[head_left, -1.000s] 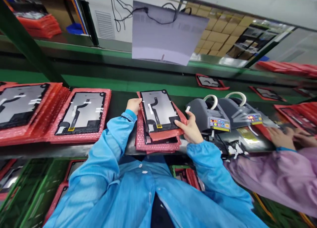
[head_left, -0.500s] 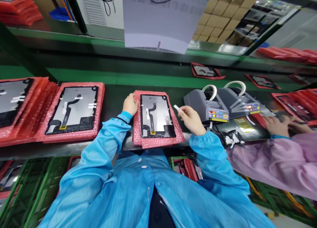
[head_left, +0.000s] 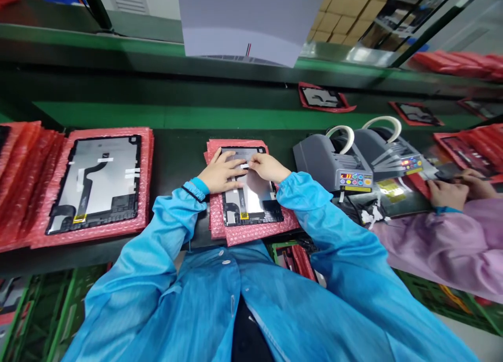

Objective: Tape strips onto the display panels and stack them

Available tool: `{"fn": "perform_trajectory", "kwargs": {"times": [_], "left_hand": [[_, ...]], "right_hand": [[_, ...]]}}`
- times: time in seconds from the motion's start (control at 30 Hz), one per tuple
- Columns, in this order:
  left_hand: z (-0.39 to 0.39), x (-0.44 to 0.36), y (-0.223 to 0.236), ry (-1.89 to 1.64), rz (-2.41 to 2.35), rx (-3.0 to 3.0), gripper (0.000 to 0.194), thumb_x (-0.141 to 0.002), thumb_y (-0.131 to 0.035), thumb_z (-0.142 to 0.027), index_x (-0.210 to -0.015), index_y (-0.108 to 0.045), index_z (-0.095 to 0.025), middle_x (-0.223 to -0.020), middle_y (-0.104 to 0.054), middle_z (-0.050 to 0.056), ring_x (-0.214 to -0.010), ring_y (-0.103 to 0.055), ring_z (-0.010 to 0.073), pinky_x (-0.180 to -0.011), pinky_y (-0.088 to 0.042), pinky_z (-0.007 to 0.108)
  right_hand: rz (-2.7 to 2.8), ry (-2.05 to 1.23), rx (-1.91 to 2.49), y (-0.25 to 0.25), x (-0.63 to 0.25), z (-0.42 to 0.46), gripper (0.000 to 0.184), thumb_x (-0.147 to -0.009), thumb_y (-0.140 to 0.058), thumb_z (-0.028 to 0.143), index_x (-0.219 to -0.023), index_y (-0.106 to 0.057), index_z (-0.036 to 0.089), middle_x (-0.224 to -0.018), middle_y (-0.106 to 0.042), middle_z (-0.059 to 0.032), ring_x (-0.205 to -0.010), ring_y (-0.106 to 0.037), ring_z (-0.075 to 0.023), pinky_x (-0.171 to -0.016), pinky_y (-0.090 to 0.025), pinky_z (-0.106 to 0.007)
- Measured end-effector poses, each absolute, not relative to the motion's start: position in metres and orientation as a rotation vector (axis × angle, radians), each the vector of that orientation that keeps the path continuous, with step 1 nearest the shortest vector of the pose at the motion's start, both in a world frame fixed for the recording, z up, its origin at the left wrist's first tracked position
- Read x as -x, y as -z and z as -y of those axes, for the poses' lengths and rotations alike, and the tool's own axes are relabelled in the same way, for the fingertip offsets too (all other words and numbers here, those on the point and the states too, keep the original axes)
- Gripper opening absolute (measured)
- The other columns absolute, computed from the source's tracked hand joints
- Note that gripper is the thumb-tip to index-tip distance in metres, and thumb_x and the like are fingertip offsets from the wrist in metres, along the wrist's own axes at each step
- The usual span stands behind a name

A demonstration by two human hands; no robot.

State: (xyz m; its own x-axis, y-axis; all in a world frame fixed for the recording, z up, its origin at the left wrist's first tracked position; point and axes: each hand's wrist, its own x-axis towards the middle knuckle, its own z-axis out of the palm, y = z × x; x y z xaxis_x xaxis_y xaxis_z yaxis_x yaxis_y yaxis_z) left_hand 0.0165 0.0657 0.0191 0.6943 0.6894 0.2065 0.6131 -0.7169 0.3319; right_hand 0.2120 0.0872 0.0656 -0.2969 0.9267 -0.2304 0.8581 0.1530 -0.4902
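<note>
A tablet screen panel (head_left: 255, 197) lies back side up on red bubble wrap (head_left: 251, 235) in front of me. My left hand (head_left: 223, 172) rests over the panel's left part, fingers spread across the dark ribbon cable (head_left: 242, 200). Over the upper middle, my right hand (head_left: 268, 167) pinches a short white tape strip (head_left: 244, 166) at its right end. The strip lies at the top of the cable, between the two hands; whether it is stuck down I cannot tell. The left fingers hide part of the cable.
To the left, another panel (head_left: 104, 178) lies on stacked red bubble wrap. Two grey tape dispensers (head_left: 334, 160) stand at the right, cables and white scraps (head_left: 373, 214) by them. Further right are a co-worker's hands (head_left: 448, 194). A wrapped panel (head_left: 322, 97) lies behind the dispensers.
My right hand has carried the white tape strip left, from beside the panel onto it. My left hand has moved from the bubble wrap's edge onto the panel, fingers spreading.
</note>
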Motion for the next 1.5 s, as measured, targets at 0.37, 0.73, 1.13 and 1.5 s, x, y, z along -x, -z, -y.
{"fn": "perform_trajectory", "kwargs": {"times": [0.37, 0.73, 1.13, 1.5], "left_hand": [[-0.064, -0.017, -0.021, -0.483, -1.031, -2.672, 0.05, -0.088, -0.048, -0.061, -0.128, -0.061, -0.033, -0.146, -0.049, 0.004, -0.137, -0.03, 0.0358, -0.114, -0.006, 0.068], [-0.063, -0.017, -0.024, -0.426, -1.093, -2.69, 0.056, -0.09, -0.046, -0.056, -0.138, -0.053, -0.026, -0.146, -0.049, 0.007, -0.136, -0.033, 0.0358, -0.114, -0.009, 0.066], [-0.074, -0.017, -0.03, -0.459, -1.163, -2.746, 0.053, -0.088, -0.04, -0.057, -0.125, -0.064, -0.027, -0.135, -0.06, 0.008, -0.13, -0.043, 0.0379, -0.112, -0.018, 0.063], [-0.071, -0.037, -0.051, -0.593, -1.147, -2.693, 0.048, -0.088, -0.041, -0.057, -0.118, -0.066, -0.028, -0.135, -0.059, 0.005, -0.128, -0.043, 0.0343, -0.11, -0.029, 0.056]], "right_hand": [[2.613, -0.514, 2.021, -0.084, -0.191, -0.081, 0.031, -0.094, -0.043, 0.025, -0.108, -0.066, 0.011, -0.109, -0.07, -0.0163, -0.104, -0.065, -0.0232, -0.082, -0.045, -0.027], [1.96, -0.312, 2.066, -0.073, -0.259, -0.03, 0.033, -0.092, -0.047, 0.044, -0.075, -0.062, 0.019, -0.078, -0.068, -0.0098, -0.078, -0.064, -0.0207, -0.068, -0.042, -0.029], [0.49, -0.809, 1.478, -0.031, -0.374, 0.036, 0.043, -0.066, -0.072, 0.056, -0.073, -0.053, 0.017, -0.064, -0.06, 0.0004, -0.05, -0.049, -0.0065, -0.041, -0.036, -0.017], [0.617, -0.485, 1.417, -0.017, -0.38, 0.048, 0.048, -0.07, -0.061, 0.064, -0.087, -0.044, 0.023, -0.079, -0.062, -0.0007, -0.065, -0.057, -0.0101, -0.05, -0.042, -0.019]]}}
